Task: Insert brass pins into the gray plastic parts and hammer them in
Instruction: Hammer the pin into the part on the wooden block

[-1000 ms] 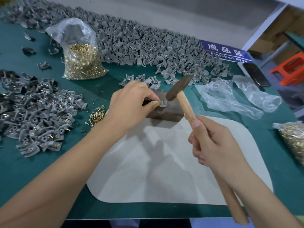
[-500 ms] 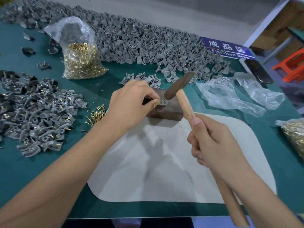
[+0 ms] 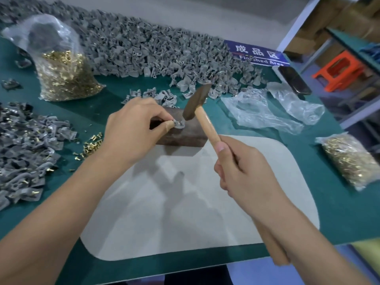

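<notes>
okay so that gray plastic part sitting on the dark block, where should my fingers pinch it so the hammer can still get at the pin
Probably pinch the gray part by its left edge, coming from the left, as the left hand does. It lies flat on the block, and the hammer in the right hand hangs over its right end, so fingers there stay clear.

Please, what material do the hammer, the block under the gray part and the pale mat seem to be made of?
Hammer: dark, dull head, probably steel; pale handle with visible grain, likely wood. Block: dark brown, matte, probably wood or rusted metal; unclear. Mat: off-white, soft matte surface, perhaps felt or rubber.
</notes>
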`<state>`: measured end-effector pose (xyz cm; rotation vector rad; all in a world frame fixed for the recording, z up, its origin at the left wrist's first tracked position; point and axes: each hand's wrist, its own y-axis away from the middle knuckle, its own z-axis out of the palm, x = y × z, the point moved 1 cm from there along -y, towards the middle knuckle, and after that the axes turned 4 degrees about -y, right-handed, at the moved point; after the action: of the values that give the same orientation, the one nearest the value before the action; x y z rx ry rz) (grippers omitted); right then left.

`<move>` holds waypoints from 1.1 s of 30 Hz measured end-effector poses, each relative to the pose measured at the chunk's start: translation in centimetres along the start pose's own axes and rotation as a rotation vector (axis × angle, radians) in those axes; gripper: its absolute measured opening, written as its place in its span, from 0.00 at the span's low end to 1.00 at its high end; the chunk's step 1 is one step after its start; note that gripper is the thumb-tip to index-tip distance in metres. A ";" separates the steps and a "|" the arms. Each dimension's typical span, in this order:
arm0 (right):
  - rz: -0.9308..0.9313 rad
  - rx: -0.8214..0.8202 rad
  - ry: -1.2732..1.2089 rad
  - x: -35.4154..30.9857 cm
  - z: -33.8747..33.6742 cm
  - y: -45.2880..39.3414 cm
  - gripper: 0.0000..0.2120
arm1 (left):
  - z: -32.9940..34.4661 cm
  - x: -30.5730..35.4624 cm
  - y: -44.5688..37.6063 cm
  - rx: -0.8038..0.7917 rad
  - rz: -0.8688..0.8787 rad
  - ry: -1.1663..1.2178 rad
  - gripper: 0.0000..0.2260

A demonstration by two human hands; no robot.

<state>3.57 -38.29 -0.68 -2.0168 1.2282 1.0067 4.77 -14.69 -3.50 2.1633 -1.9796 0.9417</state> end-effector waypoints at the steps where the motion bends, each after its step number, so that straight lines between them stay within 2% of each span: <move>1: -0.023 0.035 -0.031 -0.1 0.0 0.1 0.15 | 0.0 0.0 0.0 0.003 0.001 -0.006 0.01; 3: -0.050 0.077 -0.073 -0.3 0.4 0.2 0.14 | 0.0 -0.1 0.0 0.012 0.003 -0.014 0.01; 7: -0.004 -0.017 -0.037 0.2 0.7 0.0 0.18 | -0.1 -0.1 0.1 0.010 0.020 -0.014 0.01; 11: -0.035 0.033 -0.064 0.0 0.8 0.2 0.15 | 0.1 0.1 0.2 0.035 0.032 -0.020 0.02; 14: -0.005 -0.027 -0.033 0.2 0.6 0.1 0.18 | 0.1 0.2 0.3 0.032 0.042 -0.024 0.02; 18: -0.026 0.067 -0.044 -0.1 0.5 -0.1 0.16 | 0.1 0.2 0.3 0.042 0.034 -0.019 0.01; 21: 0.029 -0.007 -0.033 0.3 0.2 -0.5 0.16 | 0.1 0.1 0.3 0.035 0.032 -0.019 0.01; 23: 0.012 0.019 -0.032 0.2 0.0 -0.6 0.17 | 0.1 0.0 0.2 0.031 0.030 -0.016 0.01; 25: -0.008 0.061 -0.073 0.1 0.1 -0.5 0.17 | 0.2 0.0 0.2 0.035 0.021 -0.001 0.01; 29: 0.055 -0.045 -0.153 0.6 0.3 -0.3 0.18 | 0.1 0.1 0.3 0.024 0.023 0.005 0.01; 33: 0.031 -0.002 -0.153 0.4 0.3 -0.3 0.17 | 0.0 0.1 0.2 0.029 0.016 0.013 0.01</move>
<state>3.85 -38.09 -1.13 -1.8897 1.1799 1.1550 4.55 -14.87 -3.54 2.1536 -1.9925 0.9911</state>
